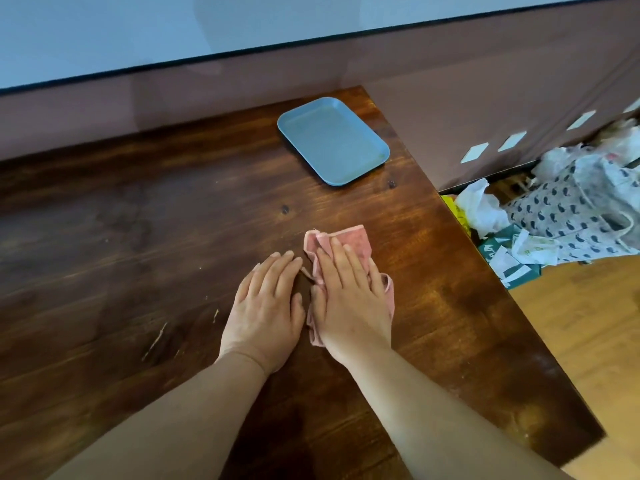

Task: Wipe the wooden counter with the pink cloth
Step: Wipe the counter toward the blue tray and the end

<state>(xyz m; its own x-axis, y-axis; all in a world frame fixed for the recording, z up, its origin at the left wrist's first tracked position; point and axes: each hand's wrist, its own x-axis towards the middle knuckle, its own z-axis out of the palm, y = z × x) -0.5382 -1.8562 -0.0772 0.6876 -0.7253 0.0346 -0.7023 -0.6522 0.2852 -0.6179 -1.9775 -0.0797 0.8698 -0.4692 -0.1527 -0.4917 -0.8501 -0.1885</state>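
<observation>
Dark brown wood made up the counter (145, 216), which ran back to a dull mauve wall and ended in a corner at the far right. From the head camera, the pink cloth (349, 242) lay bunched on the right half of the counter, nearer the right edge than the left and closer to the person than the blue tray (332, 142) by the far right corner. The right hand (346, 299) lay flat on the cloth, fingers straight and spread, pressing rather than gripping. The left hand (266, 303) rested just beside it, palm down on bare wood, fingers extended and holding nothing. To wipe well, the right palm should probably keep even pressure and sweep in long overlapping strokes, with the cloth spread flatter to cover more wood. Pale scuffs (156, 341) marked the wood toward the near left. Beyond the right edge, crumpled bags and paper (568, 209) lay piled on a lighter floor (588, 341).
</observation>
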